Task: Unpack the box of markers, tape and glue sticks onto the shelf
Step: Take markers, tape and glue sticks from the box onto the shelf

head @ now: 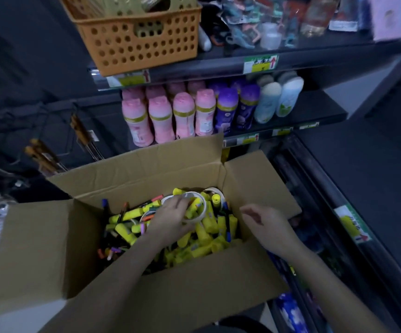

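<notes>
Two hands worked over the open cardboard box [50, 236], lower centre of frame.
Goods at the upper right were blurred, and the box's lower layers were hidden under the heap. The left hand [173, 218] sat inside, fingers curled round a white tape roll [203, 207] atop yellow glue sticks [204, 234]. The right hand [266, 224] hovered over the box's right wall, loosely curled and holding nothing. Slim markers [122, 211] lay jumbled at centre left. The corrugated flaps splayed outward below the dark shelf [319, 114].

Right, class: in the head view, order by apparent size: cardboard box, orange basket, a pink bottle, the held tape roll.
1. cardboard box
2. orange basket
3. pink bottle
4. tape roll, nearer the camera, so last two unsure
</notes>
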A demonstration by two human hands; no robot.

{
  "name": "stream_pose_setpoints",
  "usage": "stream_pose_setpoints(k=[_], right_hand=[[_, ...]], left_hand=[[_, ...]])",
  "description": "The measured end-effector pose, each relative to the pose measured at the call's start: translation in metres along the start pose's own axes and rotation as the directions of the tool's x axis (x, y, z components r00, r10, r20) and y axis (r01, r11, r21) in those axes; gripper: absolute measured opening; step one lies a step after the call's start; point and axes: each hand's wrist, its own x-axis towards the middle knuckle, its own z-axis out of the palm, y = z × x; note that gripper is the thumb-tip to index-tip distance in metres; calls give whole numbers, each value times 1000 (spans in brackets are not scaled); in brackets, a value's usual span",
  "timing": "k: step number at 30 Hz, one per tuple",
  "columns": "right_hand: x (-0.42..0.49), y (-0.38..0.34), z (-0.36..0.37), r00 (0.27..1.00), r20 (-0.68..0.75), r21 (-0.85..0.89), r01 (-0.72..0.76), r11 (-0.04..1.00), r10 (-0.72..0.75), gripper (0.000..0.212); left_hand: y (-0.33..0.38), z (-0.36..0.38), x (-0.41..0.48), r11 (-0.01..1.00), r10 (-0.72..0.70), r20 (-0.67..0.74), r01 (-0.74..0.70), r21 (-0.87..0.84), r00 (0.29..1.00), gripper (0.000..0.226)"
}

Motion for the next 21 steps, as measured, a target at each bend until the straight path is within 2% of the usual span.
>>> stream_pose_setpoints(k=[2, 6, 11, 14, 18, 21], right_hand=[[5, -3, 4, 1000, 11, -15, -17, 1000, 17, 27], [15, -7, 9, 999, 29, -47, -18, 999, 20, 27], [32, -10, 16, 995, 96, -56, -5, 998, 10, 27], [45, -12, 22, 989, 148, -91, 14, 996, 0, 25], [70, -13, 38, 975, 222, -219, 79, 972, -29, 26], [94, -7, 59, 958, 284, -329, 120, 937, -23, 23]], left_hand=[[3, 2, 10, 997, -29, -5, 29, -66, 1000, 87], [7, 8, 35, 989, -107, 111, 117, -87, 988, 106], [-2, 10, 36, 977, -170, 55, 176, -123, 984, 97], [-22, 3, 25, 949, -264, -1, 259, -182, 965, 90], [-56, -12, 12, 883, -416, 25, 410, -229, 909, 82], [-70, -15, 8, 861, -451, 68, 454, -231, 890, 80]])
